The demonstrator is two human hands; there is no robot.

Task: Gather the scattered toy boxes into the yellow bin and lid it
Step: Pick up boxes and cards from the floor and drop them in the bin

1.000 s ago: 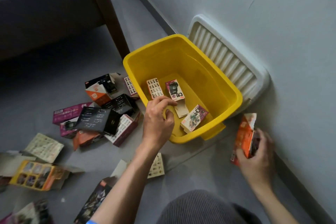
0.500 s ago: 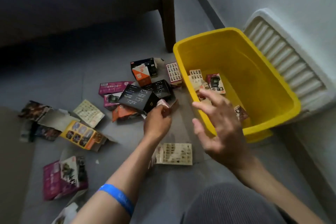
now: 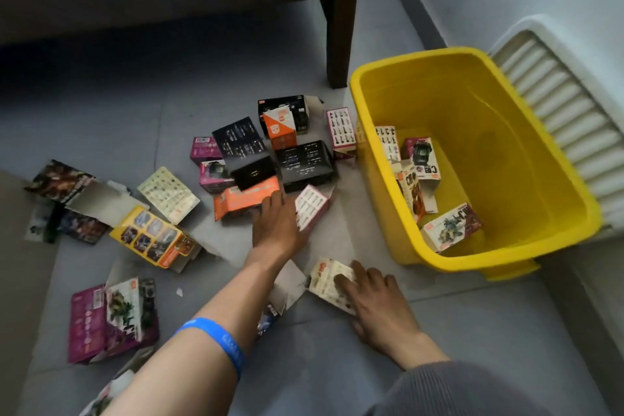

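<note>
The yellow bin (image 3: 526,257) stands on the grey floor at the right and holds several toy boxes (image 3: 450,224). Its white ribbed lid (image 3: 557,98) leans on the wall behind it. More toy boxes lie scattered left of the bin. My left hand (image 3: 278,230) lies palm down, its fingers straight over the edge of an orange box (image 3: 243,201), with a white and pink box (image 3: 312,208) against its thumb side. My right hand (image 3: 378,304) grips a cream box (image 3: 327,282) on the floor in front of the bin.
A dark wooden furniture leg (image 3: 339,27) stands just behind the bin's left corner. Black boxes (image 3: 305,164) are piled in the middle. A yellow box (image 3: 152,238) and a purple one (image 3: 101,321) lie at the left. The wall runs along the right.
My right hand dropped an orange box into the bin, then came down onto the cream box. My left hand left the bin and reached into the pile. My view swung left.
</note>
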